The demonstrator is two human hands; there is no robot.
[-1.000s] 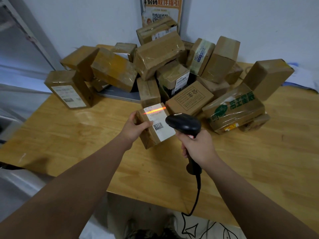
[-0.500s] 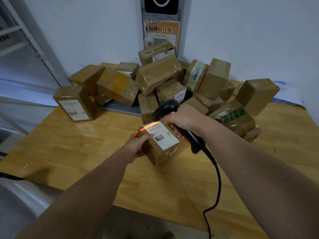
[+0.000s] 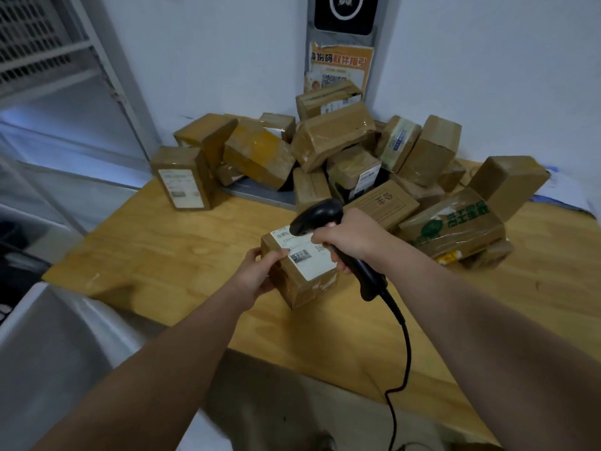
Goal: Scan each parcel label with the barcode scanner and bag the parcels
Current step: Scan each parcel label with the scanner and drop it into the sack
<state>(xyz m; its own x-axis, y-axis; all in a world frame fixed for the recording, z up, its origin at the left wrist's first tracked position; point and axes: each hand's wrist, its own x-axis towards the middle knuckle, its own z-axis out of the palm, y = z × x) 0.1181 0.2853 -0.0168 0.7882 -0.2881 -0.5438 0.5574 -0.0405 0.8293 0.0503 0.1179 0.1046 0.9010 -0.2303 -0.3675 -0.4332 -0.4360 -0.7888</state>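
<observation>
**Scanner head over the label, parcel held at frame centre**

On my feed the only closed containers are the taped cardboard boxes themselves, and I cannot see what any of them holds. At lower left a pale grey surface sits beside the tabletop; I cannot tell whether it is a bag or a bin.

The parcel I am working on rests on the tabletop in the middle of the frame, tilted so that its white label faces up towards the camera. My left hand grips the parcel's left end, with the thumb lying on the near edge of the label and the fingers curled round the side. My right hand is wrapped round the handle of the black barcode scanner. The scanner's head hangs just over the label's far left corner, and the hand covers part of the label's right side. The scanner's cable drops towards the bottom of the frame.

Behind the hands, in the upper centre, the pile of parcels is heaped against the wall, some of it on a flat grey slab. A green-printed box lies at its right front, and one labelled box stands apart on the left.
</observation>
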